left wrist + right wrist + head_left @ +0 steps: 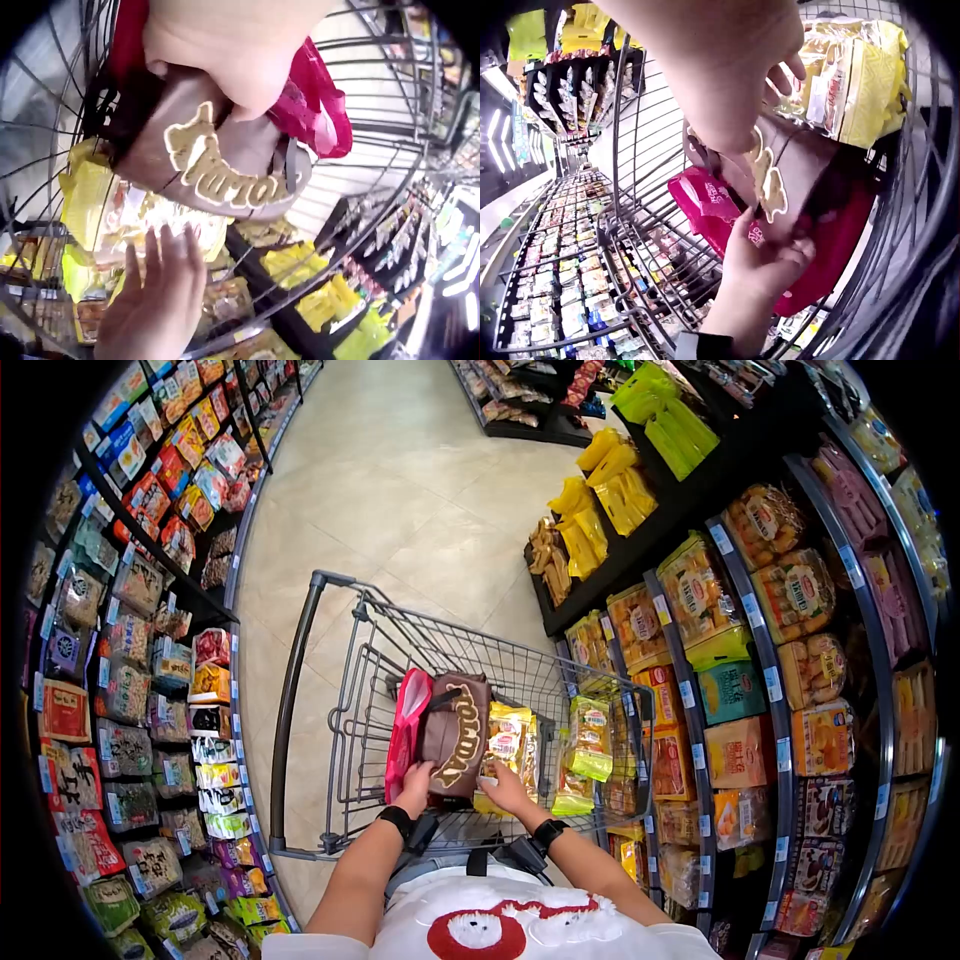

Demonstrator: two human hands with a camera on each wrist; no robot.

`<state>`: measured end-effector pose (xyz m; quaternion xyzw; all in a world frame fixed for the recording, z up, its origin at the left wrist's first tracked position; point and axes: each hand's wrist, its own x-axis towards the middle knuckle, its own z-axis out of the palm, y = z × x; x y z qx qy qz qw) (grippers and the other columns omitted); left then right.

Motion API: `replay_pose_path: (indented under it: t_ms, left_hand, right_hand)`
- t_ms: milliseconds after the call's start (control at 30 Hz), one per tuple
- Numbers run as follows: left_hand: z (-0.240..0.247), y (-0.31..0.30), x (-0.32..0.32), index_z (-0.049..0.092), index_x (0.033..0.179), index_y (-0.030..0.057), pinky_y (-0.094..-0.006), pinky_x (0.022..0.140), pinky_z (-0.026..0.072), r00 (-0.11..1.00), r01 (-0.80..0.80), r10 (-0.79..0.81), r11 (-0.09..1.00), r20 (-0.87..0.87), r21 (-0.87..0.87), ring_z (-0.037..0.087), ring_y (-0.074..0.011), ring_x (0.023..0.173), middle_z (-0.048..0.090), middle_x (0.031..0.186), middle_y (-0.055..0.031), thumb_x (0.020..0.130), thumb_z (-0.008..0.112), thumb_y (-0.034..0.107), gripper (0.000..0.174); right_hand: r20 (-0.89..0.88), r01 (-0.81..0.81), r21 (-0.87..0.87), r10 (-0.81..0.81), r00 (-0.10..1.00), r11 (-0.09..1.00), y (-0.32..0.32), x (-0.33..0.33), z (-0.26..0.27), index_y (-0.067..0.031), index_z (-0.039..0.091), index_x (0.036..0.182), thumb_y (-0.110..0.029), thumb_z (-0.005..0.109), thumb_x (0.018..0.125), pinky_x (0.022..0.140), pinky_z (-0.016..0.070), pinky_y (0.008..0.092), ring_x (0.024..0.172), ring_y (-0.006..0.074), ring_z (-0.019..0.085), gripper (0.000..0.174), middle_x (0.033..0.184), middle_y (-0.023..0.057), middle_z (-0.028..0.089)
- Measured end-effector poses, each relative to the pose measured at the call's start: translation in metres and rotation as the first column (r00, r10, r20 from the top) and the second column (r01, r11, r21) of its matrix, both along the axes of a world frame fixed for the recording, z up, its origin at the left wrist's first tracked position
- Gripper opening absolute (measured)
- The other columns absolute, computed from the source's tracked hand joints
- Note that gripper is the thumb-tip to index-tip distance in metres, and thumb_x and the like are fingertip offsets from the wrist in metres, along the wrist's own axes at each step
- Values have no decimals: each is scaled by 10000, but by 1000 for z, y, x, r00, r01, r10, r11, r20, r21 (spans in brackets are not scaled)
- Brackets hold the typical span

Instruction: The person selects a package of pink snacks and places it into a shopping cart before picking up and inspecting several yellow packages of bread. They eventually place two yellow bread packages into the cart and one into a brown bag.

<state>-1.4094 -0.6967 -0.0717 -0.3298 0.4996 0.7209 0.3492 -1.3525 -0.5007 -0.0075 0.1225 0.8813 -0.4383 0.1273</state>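
Note:
A brown bag [455, 735] with gold puffy lettering lies in the shopping cart [310, 660]. My left hand [412, 790] grips its near edge; in the right wrist view the thumb of that left hand [761, 266] lies on the bag's face with the fingers curled at the edge. A bright pink bag [408, 710] is pressed against the brown one's left side. To the right lies a yellow snack package [512, 735] in clear wrap. Over its near end my right hand [508, 792] reaches with fingers extended, seen in the left wrist view as a hand [157, 300] with straight fingers.
Green-and-yellow packages [585, 745] show at the cart's right side. Close on the right stands a shelf of packaged bread [705, 595], with yellow bags [625, 490] on its end. Snack shelves [130, 690] line the left. Tiled floor [380, 470] runs ahead between them.

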Motion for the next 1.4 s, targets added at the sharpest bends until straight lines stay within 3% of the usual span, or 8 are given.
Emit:
replay_pose_path:
  t_ms: [167,300,433,633,933,1033,1167,1400]
  left_hand:
    - [94,39,-9,478,1082,-33,-296,759,443,589,679,-553,734,-589,-10,542,-189,862,549,930,-100,727,586,109,397]
    - [95,64,9,507,1081,-4,-316,775,457,245,733,-581,635,-777,-244,558,-212,852,518,1003,-151,664,619,97,443]
    - [72,51,-12,567,891,-12,-339,673,480,579,498,-632,775,-516,-390,586,-241,750,586,837,-154,663,617,158,289]
    - [57,46,-30,414,1022,-6,-443,791,427,511,330,-857,274,-74,-903,475,-361,972,446,1062,-202,672,661,410,597]
    - [30,39,-49,542,904,55,-440,692,463,306,251,-952,88,-8,-964,572,-316,823,560,902,-128,786,522,296,268]
    - [20,21,-57,541,827,17,-451,680,455,493,202,-863,237,-110,-950,564,-357,774,572,786,-178,770,496,226,222]
    - [38,-8,-56,465,658,0,-459,599,401,480,153,-806,466,-347,-872,525,-372,658,535,672,-197,759,520,189,222]
    - [43,-11,-38,455,672,3,-387,506,391,514,118,-683,656,-519,-746,512,-332,564,500,606,-170,749,571,121,182]
  right_hand:
    - [-242,444,-10,-433,868,896,-22,-38,38,46,399,1115,-352,651,724,778,446,364,911,310,559,611,1033,235,530]
    - [-111,434,33,-428,897,900,2,-48,63,19,536,930,-218,696,656,681,471,343,778,296,604,396,834,180,610]
    - [-93,470,83,-462,882,879,40,-29,34,8,577,848,-67,649,684,620,459,282,671,153,580,194,753,90,618]
    - [-58,371,-202,-389,919,907,17,-5,72,4,548,844,-20,639,704,634,436,241,710,98,544,168,768,45,594]
    - [-21,449,-338,-484,875,827,51,-1,69,7,558,867,-21,605,722,609,437,247,657,122,552,155,741,63,599]
    - [-143,466,-155,-486,862,871,56,-8,71,2,537,906,-4,572,696,648,445,310,669,216,557,213,746,108,585]
    - [-515,264,549,72,854,793,39,-44,141,16,478,1043,64,494,677,828,409,373,927,308,516,369,1007,176,532]
    - [-282,-563,470,720,633,679,-24,-93,44,-34,559,807,-85,498,676,825,405,344,938,283,515,154,871,115,575]
